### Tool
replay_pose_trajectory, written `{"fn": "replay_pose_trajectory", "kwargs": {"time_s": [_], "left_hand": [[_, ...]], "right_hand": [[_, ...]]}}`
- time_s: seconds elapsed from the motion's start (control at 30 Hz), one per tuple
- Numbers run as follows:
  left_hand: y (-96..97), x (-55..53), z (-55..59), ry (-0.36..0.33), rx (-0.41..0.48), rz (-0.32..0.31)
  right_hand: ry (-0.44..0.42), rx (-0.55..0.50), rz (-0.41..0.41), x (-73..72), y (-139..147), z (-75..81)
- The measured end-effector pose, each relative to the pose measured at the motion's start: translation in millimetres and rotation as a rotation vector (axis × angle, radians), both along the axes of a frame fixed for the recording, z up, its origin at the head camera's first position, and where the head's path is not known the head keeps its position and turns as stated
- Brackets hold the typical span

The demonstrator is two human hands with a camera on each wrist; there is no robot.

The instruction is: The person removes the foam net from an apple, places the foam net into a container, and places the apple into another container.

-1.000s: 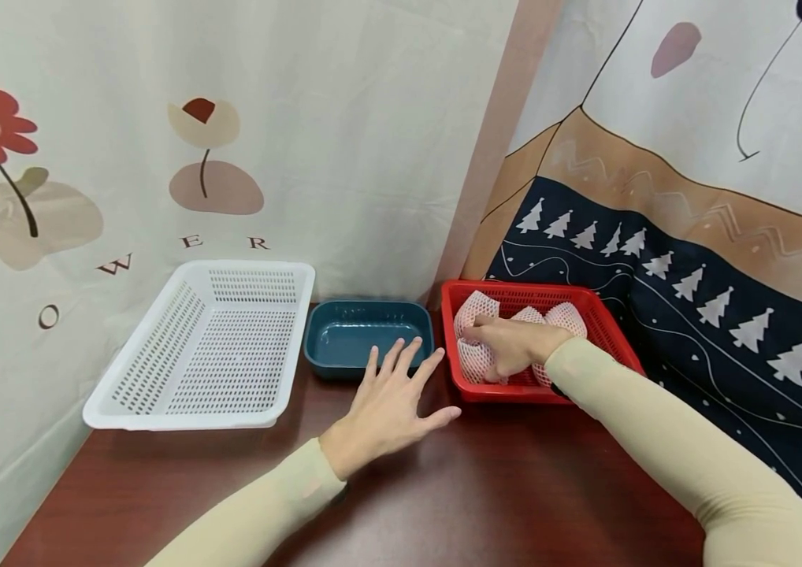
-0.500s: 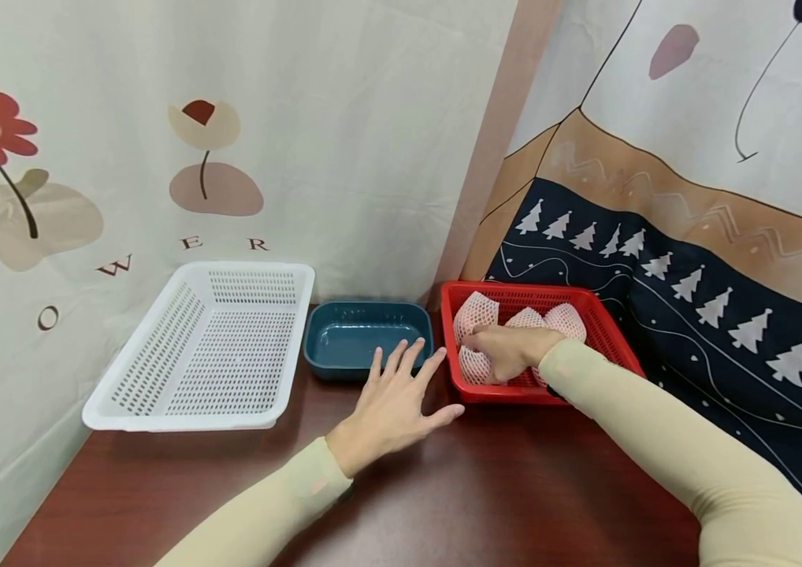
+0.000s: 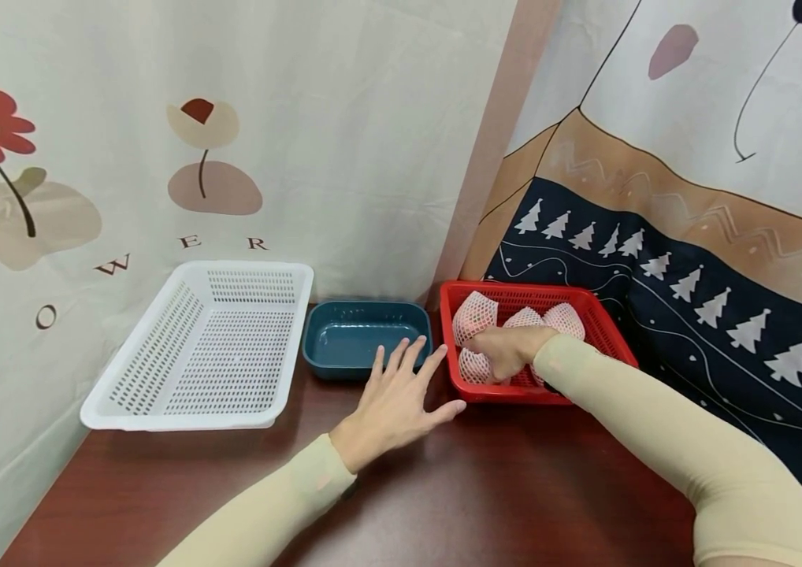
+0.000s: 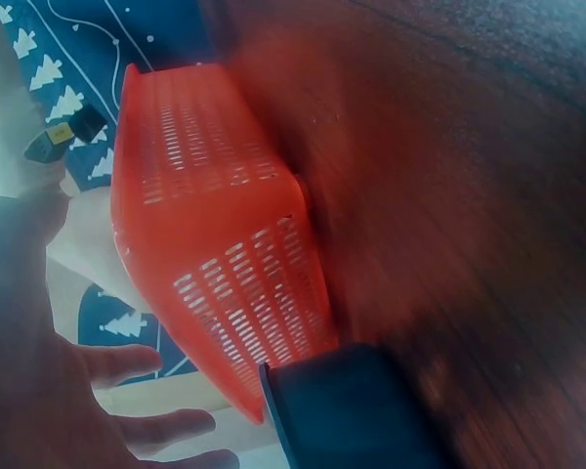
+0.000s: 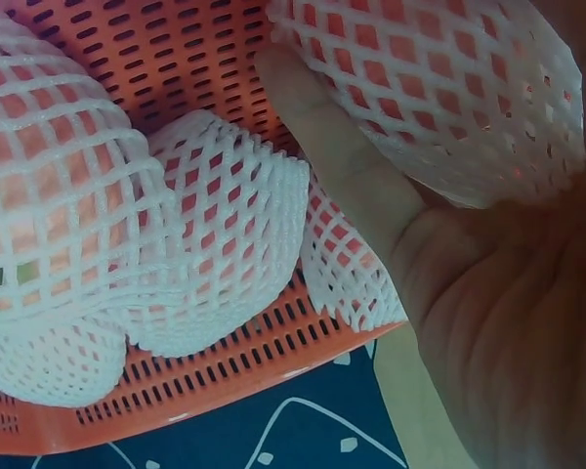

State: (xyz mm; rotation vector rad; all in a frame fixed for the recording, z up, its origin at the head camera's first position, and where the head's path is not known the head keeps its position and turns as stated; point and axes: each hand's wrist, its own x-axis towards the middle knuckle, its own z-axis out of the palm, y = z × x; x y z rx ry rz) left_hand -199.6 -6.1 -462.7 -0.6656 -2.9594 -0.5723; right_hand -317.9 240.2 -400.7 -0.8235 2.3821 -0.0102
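My right hand (image 3: 507,350) reaches into the red basket (image 3: 614,354) at the right. It grips a round reddish thing in a white foam net (image 3: 474,367) at the basket's front left; the net hides its exact kind. In the right wrist view, the thumb (image 5: 342,161) lies along this netted thing (image 5: 449,88). Several more like it lie in the basket, one behind the hand (image 3: 475,315) and others at the right (image 3: 566,319). My left hand (image 3: 390,405) hovers palm down with spread fingers, near the front of a dark teal dish (image 3: 365,370), holding nothing.
A white perforated basket (image 3: 195,421) stands left of the teal dish. All three containers sit in a row at the back of the brown table (image 3: 514,488). A printed curtain (image 3: 373,157) hangs right behind them, and dark tree-patterned cloth (image 3: 699,331) borders the right side.
My left hand has shifted slightly to the right, still spread. The right hand has settled a little lower and to the left around the netted thing; the containers have stayed put.
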Motion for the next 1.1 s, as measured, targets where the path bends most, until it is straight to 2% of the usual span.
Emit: {"fn": "replay_pose_trajectory", "kwargs": {"time_s": [0.5,0.73,1.1], "left_hand": [[9.1,-6.4,-1.9,-0.009,-0.001,-0.009],[14.3,-11.7,-2.7,0.012,0.007,-0.010],[20.7,-25.6,-7.3,-0.012,0.015,0.005]], "right_hand": [[-0.033,0.035,-0.050,-0.8,0,-2.0],[0.013,0.042,-0.010,-0.6,-1,-2.9],[0.022,0.005,-0.009,0.8,4,-1.5]]}}
